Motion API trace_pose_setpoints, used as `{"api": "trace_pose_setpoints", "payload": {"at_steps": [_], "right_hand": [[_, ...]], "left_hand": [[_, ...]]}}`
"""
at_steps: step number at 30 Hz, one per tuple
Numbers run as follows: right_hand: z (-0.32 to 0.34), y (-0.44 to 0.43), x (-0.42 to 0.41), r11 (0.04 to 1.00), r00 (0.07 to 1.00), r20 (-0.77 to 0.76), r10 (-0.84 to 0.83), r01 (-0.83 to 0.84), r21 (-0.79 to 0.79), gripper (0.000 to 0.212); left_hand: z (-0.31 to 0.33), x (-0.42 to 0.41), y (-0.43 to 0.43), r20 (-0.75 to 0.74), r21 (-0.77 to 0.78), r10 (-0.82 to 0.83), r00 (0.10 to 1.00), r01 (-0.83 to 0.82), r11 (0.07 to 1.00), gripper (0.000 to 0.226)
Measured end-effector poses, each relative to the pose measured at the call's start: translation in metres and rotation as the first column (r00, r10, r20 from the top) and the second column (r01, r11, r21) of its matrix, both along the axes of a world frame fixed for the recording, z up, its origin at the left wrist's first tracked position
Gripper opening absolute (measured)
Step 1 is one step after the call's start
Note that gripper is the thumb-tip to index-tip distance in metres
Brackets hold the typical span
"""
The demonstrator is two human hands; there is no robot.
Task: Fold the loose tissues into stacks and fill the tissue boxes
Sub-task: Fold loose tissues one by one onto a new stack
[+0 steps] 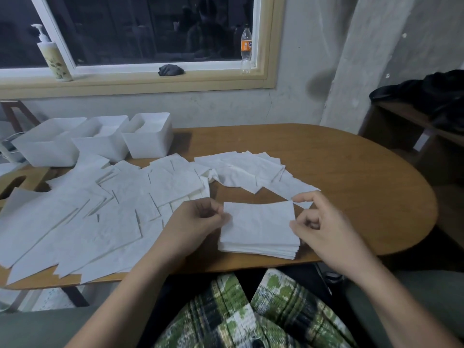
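Our left hand (200, 219) pinches the top tissue (261, 219) at its left edge; our right hand (319, 222) pinches its right edge. It lies between them on the stack (258, 249), at the worktop's (351, 172) near edge. We judge it light, limp and easily torn: hold the edges gently.

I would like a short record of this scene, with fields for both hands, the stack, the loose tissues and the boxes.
left hand: pinches the left edge of the top tissue
right hand: pinches its right edge
stack: folded, near the front edge of the table, between the hands
loose tissues: spread over left and centre
tissue boxes: three, white, open, back left
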State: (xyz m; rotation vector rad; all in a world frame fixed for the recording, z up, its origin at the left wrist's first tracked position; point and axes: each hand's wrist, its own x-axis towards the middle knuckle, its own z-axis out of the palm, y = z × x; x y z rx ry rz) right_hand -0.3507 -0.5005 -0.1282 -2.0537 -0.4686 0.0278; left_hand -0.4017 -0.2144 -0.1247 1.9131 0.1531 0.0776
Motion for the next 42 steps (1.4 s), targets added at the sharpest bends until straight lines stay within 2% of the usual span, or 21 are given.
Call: {"api": "trace_pose_setpoints", "payload": {"at_steps": [4,7,10,12,14,17,22,26,31,36,42], "right_hand": [[-0.007,0.000,-0.002,1.000,1.000,-0.023,0.011,-0.011,0.000,0.043],[-0.008,-0.002,-0.003,0.999,0.999,-0.024,0.024,-0.025,-0.041,0.041],[-0.009,-0.005,0.001,0.993,1.000,0.010,0.016,-0.015,-0.120,0.027],[-0.010,-0.008,0.009,0.983,0.994,0.088,-0.060,0.074,-0.168,0.018],[-0.013,-0.014,0.021,0.957,0.970,0.205,-0.132,0.179,-0.230,0.018],[-0.021,-0.022,0.039,0.900,0.930,0.342,-0.133,0.258,-0.351,0.016],[-0.029,-0.028,0.055,0.825,0.924,0.367,-0.103,0.286,-0.488,0.021],[-0.033,-0.025,0.056,0.828,0.905,0.405,-0.128,0.322,-0.459,0.005],[-0.034,-0.020,0.050,0.809,0.887,0.442,-0.137,0.358,-0.466,0.018],[-0.019,-0.016,0.041,0.886,0.883,0.451,-0.129,0.307,-0.347,0.022],[0.017,-0.004,0.020,0.958,0.867,0.494,-0.069,0.196,-0.209,0.016]], "left_hand": [[-0.004,0.003,0.001,0.009,0.215,0.021,1.000,-0.023,0.976,0.014],[-0.007,0.004,0.000,0.028,0.296,0.033,0.999,-0.040,0.954,0.014],[-0.010,0.005,-0.001,0.062,0.331,0.059,0.996,-0.077,0.941,0.019],[-0.012,0.003,-0.003,0.096,0.336,0.069,0.993,-0.098,0.937,0.020],[-0.015,0.001,-0.004,0.138,0.337,0.076,0.988,-0.119,0.934,0.018],[-0.019,-0.002,-0.007,0.202,0.332,0.092,0.975,-0.157,0.930,0.016],[-0.025,-0.007,-0.008,0.253,0.350,0.072,0.965,-0.161,0.923,0.013],[-0.024,-0.008,-0.007,0.260,0.337,0.059,0.964,-0.148,0.930,0.010],[-0.025,-0.008,-0.006,0.259,0.329,0.042,0.965,-0.129,0.935,0.009],[-0.024,-0.009,-0.006,0.254,0.273,0.042,0.966,-0.114,0.955,0.010],[-0.019,-0.010,-0.007,0.236,0.211,0.049,0.971,-0.100,0.972,0.010]]}}
